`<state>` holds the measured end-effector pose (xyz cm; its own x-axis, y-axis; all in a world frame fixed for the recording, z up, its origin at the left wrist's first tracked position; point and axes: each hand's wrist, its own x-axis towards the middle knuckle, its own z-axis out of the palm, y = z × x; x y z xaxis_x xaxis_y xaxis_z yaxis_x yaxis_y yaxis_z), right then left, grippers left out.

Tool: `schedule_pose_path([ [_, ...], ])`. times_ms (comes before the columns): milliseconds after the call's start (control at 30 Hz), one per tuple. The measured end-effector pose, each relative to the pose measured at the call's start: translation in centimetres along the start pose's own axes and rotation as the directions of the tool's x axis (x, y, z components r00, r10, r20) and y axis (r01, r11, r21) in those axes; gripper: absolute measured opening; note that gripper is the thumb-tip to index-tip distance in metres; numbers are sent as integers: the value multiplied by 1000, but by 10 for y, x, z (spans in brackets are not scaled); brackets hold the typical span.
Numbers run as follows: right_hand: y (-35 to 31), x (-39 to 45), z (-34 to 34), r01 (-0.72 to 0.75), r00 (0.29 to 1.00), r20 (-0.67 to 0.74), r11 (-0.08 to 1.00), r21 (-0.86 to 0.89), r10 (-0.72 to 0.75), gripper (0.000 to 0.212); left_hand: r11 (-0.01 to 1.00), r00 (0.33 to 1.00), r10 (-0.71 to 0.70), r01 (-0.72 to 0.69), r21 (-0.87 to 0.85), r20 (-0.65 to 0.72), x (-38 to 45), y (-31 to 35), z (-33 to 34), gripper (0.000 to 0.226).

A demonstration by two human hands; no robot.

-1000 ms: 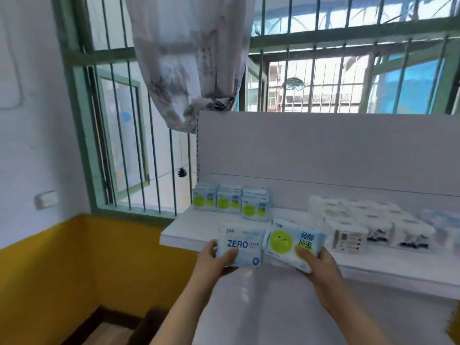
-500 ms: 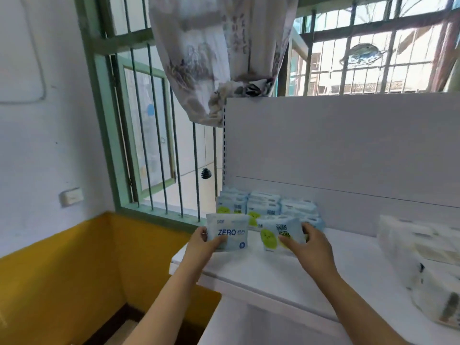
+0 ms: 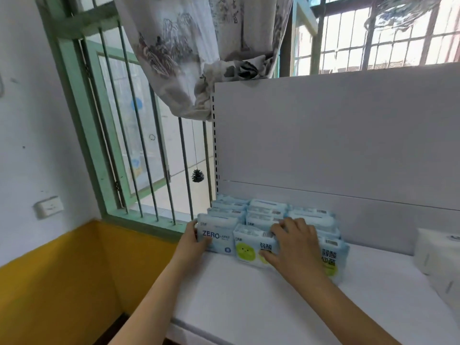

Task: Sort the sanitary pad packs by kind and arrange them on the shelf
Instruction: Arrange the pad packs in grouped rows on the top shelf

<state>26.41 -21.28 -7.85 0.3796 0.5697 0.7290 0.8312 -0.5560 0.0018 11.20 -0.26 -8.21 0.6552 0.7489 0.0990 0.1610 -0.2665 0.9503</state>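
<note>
Mixing threatens: our left hand (image 3: 196, 241) grips the ZERO pack (image 3: 217, 237), our right hand (image 3: 295, 246) pinches the green-dot pack (image 3: 251, 246), both at the shelf (image 3: 261, 302) rows' front; careless release could topple either.

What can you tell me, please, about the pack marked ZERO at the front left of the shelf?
The ZERO pack is a soft, pale blue and white plastic-wrapped pack with "ZERO" in dark blue letters and a small blue round mark at its lower right. It stands upright on the white shelf, at the front left of the group, its face toward the camera. The left hand grips its left edge. Its right side sits against a green-dot pack, and like packs stand behind it.
</note>
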Motion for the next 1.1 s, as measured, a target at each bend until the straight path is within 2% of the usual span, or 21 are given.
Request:
schedule_pose_path([
  [100, 4, 10, 1, -59, 997, 57, 998, -1, 59, 49, 999, 998, 2, -4, 36, 66, 18, 0, -4, 42],
  [167, 6, 13, 1, -89, 989, 119, 996, -4, 89, 52, 1000, 993, -21, 21, 1, 116, 24, -1, -5, 45],
  [300, 10, 18, -4, -137, 950, 292, 988, 76, 109, 52, 999, 982, -2, 9, -34, 191, 22, -1, -3, 32],
  [367, 12, 20, -7, -174, 944, 307, 975, 141, 124, 45, 999, 984, 6, 3, -51, 178, 23, -3, -4, 31],
  [433, 12, 20, -9, -186, 941, 311, 971, 148, 133, 43, 997, 991, 40, -31, -64, 129, 25, -4, -7, 58],
  [500, 11, 17, -8, -196, 941, 303, 974, 114, 154, 44, 993, 990, 115, -117, 21, 82, 27, -6, -9, 80],
  [567, 8, 15, -7, -210, 947, 269, 973, 96, 178, 47, 964, 975, 206, -217, 156, 84, 26, -7, -8, 76],
  [633, 4, 14, -8, -232, 940, 276, 969, 89, 200, 55, 939, 966, 248, -259, 225, 76, 24, -7, -7, 76],
  [733, -5, 13, -14, -259, 929, 293, 963, 72, 228, 68, 909, 947, 320, -301, 290, -18, 18, -2, -7, 79],
  [833, -13, 16, -28, -307, 936, 201, 949, 76, 287, 66, 876, 902, 427, -394, 278, -66, -2, 15, 0, 71],
  [900, -15, 15, -44, -376, 922, 140, 921, 107, 360, 64, 835, 854, 518, -494, 242, -46, -21, 29, 14, 63],
  [1000, -10, 2, -75, -472, 881, 48, 866, 165, 471, 56, 758, 774, 626, -633, 158, 101, -57, 44, 49, 59],
  [1100, 3, -29, -118, -553, 827, -37, 824, 124, 560, 52, 702, 677, 679, -712, 18, 284, -104, 50, 91, 59],
])
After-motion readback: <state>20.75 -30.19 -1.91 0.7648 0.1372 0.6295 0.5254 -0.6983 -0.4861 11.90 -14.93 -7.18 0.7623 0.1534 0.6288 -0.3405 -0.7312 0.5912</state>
